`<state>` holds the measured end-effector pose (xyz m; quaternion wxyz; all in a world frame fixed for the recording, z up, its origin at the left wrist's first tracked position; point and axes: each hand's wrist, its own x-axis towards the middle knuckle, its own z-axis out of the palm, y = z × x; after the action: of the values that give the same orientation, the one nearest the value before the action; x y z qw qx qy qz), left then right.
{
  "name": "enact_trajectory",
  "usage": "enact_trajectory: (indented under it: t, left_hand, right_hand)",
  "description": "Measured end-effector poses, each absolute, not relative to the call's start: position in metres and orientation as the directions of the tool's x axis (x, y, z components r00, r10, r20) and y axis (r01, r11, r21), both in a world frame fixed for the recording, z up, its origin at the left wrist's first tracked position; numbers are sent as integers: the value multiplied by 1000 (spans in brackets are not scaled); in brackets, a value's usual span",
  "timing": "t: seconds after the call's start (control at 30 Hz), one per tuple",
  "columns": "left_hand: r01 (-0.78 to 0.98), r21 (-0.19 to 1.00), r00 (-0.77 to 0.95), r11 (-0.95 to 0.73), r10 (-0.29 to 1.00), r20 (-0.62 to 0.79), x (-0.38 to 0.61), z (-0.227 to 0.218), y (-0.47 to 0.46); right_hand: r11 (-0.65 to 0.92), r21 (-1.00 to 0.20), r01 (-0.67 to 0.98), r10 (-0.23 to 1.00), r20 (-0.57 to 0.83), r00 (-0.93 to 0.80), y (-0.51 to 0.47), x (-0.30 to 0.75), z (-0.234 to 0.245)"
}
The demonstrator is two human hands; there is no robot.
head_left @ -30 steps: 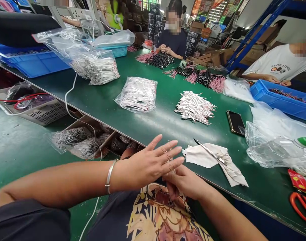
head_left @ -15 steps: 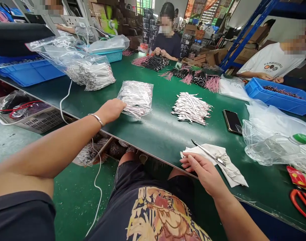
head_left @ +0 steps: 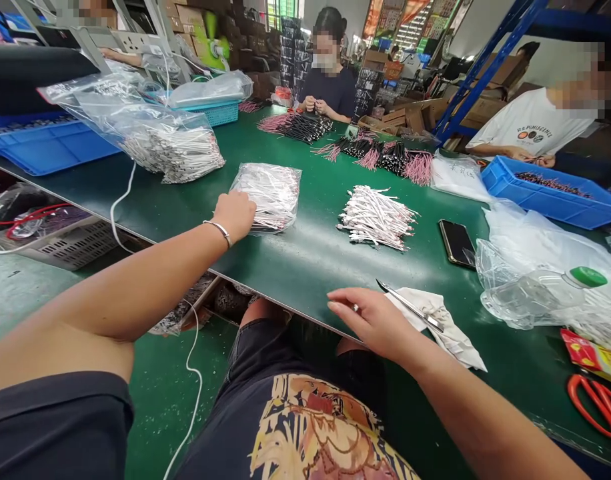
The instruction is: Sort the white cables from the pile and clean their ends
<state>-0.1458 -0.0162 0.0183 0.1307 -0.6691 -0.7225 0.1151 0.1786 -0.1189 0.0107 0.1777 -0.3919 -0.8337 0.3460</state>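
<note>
Since the bagged white cables [head_left: 268, 198] are light and slippery, the left hand [head_left: 233, 217] clasps the bag's near edge; the right hand [head_left: 373, 323] is open.

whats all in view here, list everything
green workbench: one, dark green, across the view
clear bag of white cables: one, mid-bench, under left hand
large clear bag of white cables: one, far left of bench
loose white cable pile: one, mid-bench
pink-tipped black cable bundles: several, far side of bench
phone: one, black, right of pile
steel tweezers: one, silver, on cloth
white cloth: one, near bench edge
plastic bottle: one, clear, green cap, right
orange scissors: one, right corner
blue crate: one, far right, dark cables inside
person in dark top: one, far end
person in white T-shirt: one, right
left hand: one, on bag, silver bangle at wrist
right hand: one, open, over bench edge beside cloth
</note>
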Motion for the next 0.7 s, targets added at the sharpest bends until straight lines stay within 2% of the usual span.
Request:
enact_trajectory:
  t: [0.1,0.27,0.37,0.43,0.5,0.7]
  left_hand:
    - [946,-312,-85,86,996,19,-145,18,-17]
    - [961,-274,-35,33,999,-3,-148,15,-25]
    - [960,-276,51,-45,999,14,-150,14,-29]
    - [955,-276,119,-110,993,16,-153,11,-30]
    - [949,-272,171,-162,985,12,-158,7,-29]
    - [939,-225,264,-260,964,-11,-174,-10,-20]
  right_hand:
    - [630,-552,546,721,156,-675,-85,135,15]
    - [678,-333,655,735,320,-598,-30,63,5]
    - [793,-187,580,606,341,-719,-22,29,-2]
    - [853,-158,498,522,311,-794,-26,8,-9]
    - [873,-148,465,488,290,-824,-30,-11,-18]
    - [842,-165,514,540,283,-793,-28,-42,-48]
